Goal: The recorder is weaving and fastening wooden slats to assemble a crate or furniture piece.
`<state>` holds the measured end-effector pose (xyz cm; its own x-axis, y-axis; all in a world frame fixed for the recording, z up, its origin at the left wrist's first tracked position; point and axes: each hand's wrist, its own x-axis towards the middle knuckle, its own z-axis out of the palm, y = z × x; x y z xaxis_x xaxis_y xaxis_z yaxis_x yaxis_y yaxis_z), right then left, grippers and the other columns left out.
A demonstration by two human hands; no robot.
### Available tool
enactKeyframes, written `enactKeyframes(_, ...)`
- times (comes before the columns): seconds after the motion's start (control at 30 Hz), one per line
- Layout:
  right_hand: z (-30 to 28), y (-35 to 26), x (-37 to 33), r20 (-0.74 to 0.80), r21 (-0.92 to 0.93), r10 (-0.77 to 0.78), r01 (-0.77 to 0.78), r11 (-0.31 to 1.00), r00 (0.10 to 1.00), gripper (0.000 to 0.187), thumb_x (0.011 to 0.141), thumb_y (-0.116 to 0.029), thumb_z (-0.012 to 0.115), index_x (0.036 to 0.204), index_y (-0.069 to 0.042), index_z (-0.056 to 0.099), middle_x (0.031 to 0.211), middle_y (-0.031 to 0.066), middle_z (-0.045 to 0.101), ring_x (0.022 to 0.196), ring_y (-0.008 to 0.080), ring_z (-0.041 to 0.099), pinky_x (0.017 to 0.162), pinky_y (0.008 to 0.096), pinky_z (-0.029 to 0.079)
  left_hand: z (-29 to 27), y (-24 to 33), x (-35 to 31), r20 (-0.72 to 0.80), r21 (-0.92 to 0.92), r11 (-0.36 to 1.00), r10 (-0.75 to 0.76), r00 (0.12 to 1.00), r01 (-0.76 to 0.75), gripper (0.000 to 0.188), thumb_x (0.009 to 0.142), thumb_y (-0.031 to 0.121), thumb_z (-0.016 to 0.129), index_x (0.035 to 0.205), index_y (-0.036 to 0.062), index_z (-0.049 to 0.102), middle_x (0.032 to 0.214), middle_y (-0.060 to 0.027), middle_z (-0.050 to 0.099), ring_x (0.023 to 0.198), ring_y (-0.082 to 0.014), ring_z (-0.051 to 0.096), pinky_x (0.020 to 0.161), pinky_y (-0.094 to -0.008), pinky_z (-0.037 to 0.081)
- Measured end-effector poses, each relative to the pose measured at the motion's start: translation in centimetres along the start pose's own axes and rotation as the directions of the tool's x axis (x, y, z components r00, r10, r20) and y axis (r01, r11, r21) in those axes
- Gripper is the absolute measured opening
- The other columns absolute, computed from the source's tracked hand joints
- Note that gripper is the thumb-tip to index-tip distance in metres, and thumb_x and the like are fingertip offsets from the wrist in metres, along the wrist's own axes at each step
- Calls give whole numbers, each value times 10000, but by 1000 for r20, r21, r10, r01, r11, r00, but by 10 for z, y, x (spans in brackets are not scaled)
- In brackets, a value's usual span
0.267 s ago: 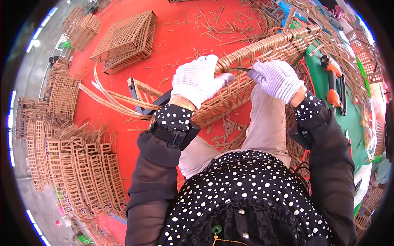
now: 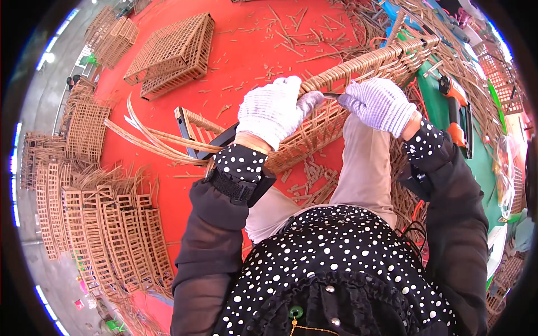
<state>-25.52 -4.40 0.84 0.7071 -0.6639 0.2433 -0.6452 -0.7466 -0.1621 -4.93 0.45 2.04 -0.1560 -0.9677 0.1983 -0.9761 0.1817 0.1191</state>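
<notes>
A brown woven wicker piece [image 2: 314,134] with a wrapped rim slants across my lap, its far end up to the right. My left hand [image 2: 272,112], in a white knit glove, is closed over the left part of that rim, its thumb pointing right. Several long loose wicker strands [image 2: 162,147] trail out left from beneath my left wrist. My right hand [image 2: 378,106], gloved too, has its fingers closed in a pinch at a narrow dark strip [image 2: 332,96], which reaches to my left thumb. Whether the strip is a strand or a tool, I cannot tell.
An orange-and-black staple gun [image 2: 457,109] lies on the green surface at right. Woven panels [image 2: 174,50] rest on the red floor [image 2: 252,45] at upper left, with more stacked lower left [image 2: 106,235]. Cut wicker scraps [image 2: 308,33] litter the far side.
My right hand has shifted slightly right and down. My left thumb has moved a little right and up, onto the strip's end, so less of the strip shows between my hands.
</notes>
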Motion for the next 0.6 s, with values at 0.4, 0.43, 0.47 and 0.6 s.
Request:
enactKeyframes(0.4,-34,15,-13,-61,-187,107,-117,975,992,253,833,-325,511,836,-110,644,698,102,617,653,304,603,585,391,473,2,-24,23,160,-474,864,275,948,-170,257,858,228,525,1012,35,599,911,-134,627,844,-234,602,738,-302,477)
enactKeyframes(0.43,-36,29,-27,-179,-64,187,-202,977,966,257,833,-334,510,867,-120,647,739,97,621,694,309,600,605,381,472,2,-28,22,161,-477,864,266,950,-162,257,858,228,525,1012,35,599,911,-134,627,844,-234,602,738,-302,477)
enactKeyframes(0.47,-44,43,-42,-220,-64,312,-333,941,924,259,835,-338,507,894,-128,647,760,103,618,721,320,591,626,374,471,-2,-34,17,242,-602,798,195,950,-10,243,854,186,519,1020,28,597,917,-127,628,856,-228,602,764,-287,472)
enactKeyframes(0.6,-51,203,-257,-88,-676,505,-424,603,859,328,821,-140,476,1130,-57,545,1121,140,546,1039,275,511,875,339,407,11,-58,33,72,-515,789,428,901,-334,271,846,148,512,1079,24,574,975,-107,624,921,-207,595,835,-286,458)
